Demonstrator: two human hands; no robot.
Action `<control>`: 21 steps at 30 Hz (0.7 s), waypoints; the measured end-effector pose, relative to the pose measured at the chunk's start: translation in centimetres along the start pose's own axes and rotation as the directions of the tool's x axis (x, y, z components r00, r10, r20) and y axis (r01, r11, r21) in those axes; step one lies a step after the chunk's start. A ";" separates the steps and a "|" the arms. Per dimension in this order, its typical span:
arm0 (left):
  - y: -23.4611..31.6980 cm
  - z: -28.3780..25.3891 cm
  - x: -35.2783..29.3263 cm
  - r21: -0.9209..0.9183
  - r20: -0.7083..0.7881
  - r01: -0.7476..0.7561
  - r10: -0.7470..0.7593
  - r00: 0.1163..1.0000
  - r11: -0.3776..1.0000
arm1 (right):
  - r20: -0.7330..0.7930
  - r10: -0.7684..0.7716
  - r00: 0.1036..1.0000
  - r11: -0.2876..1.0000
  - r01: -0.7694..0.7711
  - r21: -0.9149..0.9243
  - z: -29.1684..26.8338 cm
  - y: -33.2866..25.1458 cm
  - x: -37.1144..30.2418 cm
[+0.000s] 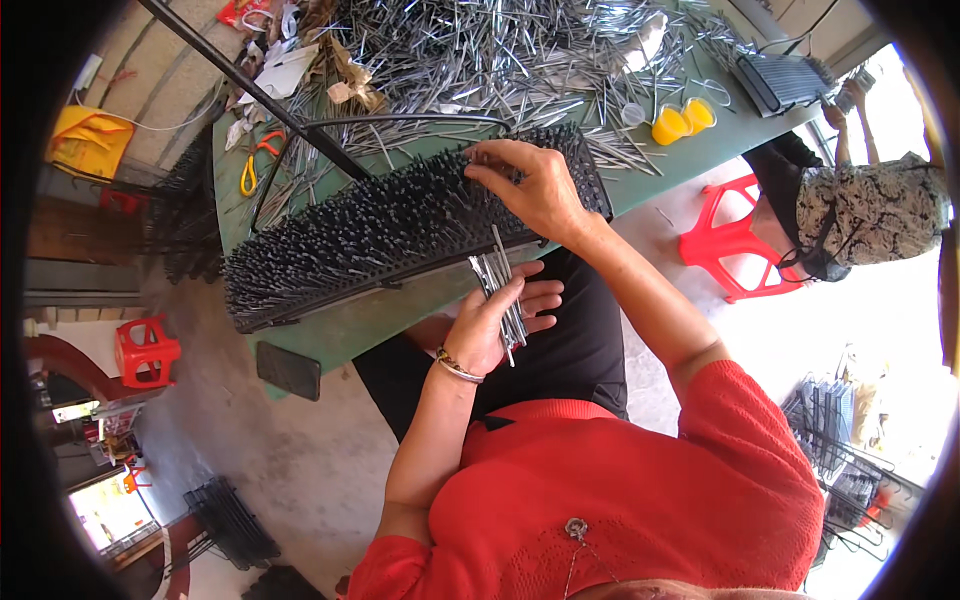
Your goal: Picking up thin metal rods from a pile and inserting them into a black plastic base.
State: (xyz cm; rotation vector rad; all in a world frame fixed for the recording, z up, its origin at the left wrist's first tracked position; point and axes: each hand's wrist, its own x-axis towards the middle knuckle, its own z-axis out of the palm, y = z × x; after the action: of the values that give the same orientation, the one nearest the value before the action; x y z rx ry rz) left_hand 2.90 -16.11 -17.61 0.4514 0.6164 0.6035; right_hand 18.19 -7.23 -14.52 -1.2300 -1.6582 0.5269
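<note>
A loose bundle of thin silvery metal rods (496, 295) lies across my left hand (485, 325), its thumb over them and its other fingers partly spread. Above it, my right hand (530, 185) reaches over the right part of a long black rack (400, 215), thumb and forefinger brought together at the pins. Whatever those fingertips hold is too small to make out. Dense rows of dark and silvery upright rods fill most of the rack, while bare holes (590, 182) show at its right end. The rack rests tilted on the green table (335, 335), its near edge toward my lap.
A big heap of loose metal rods (480, 60) covers the table's far side. Yellow-orange handled scissors (250, 172), yellow cups (683, 122) and a dark phone (288, 370) lie on it. A black pole (260, 95) slants over the rack. Another person sits near a red stool (725, 240).
</note>
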 end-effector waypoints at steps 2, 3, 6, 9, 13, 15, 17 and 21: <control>0.0 0.1 0.0 0.015 0.011 -0.002 0.002 1.000 1.000 | -0.016 -0.066 0.998 0.998 0.066 0.013 0.2 0.4 0.1; 0.0 0.0 0.1 0.003 0.009 -0.005 0.005 1.000 1.000 | -0.016 -0.064 0.998 0.998 0.065 0.015 0.3 0.5 0.1; -0.1 -0.2 0.1 -0.028 -0.011 -0.001 0.001 1.000 1.000 | -0.057 -0.203 0.978 0.979 0.202 -0.024 0.6 0.7 0.1; 0.0 -0.5 -0.1 -0.022 -0.028 0.002 -0.002 1.000 1.000 | -0.040 -0.227 0.973 0.972 0.224 -0.074 0.5 0.6 0.0; 0.4 -0.3 -0.3 0.053 -0.012 0.015 -0.014 1.000 0.998 | -0.007 -0.320 0.948 0.939 0.316 -0.136 0.7 1.1 0.1; 0.6 0.0 -0.3 0.057 -0.007 0.019 -0.019 1.000 0.998 | -0.026 -0.351 0.936 0.929 0.345 -0.131 0.9 1.1 0.2; 0.8 0.2 -0.5 0.060 -0.005 0.021 -0.021 1.000 0.998 | -0.011 -0.348 0.937 0.929 0.343 -0.139 0.7 0.7 0.3; 1.1 0.1 -0.4 0.095 0.008 0.019 -0.020 1.000 0.995 | 0.040 -0.379 0.925 0.913 0.380 -0.147 0.8 1.2 0.0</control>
State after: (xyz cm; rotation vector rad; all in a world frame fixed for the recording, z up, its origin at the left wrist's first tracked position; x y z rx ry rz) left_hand 2.26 -15.63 -16.77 0.5358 0.6424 0.5550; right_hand 18.10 -6.57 -15.77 -0.9727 -1.9156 0.1680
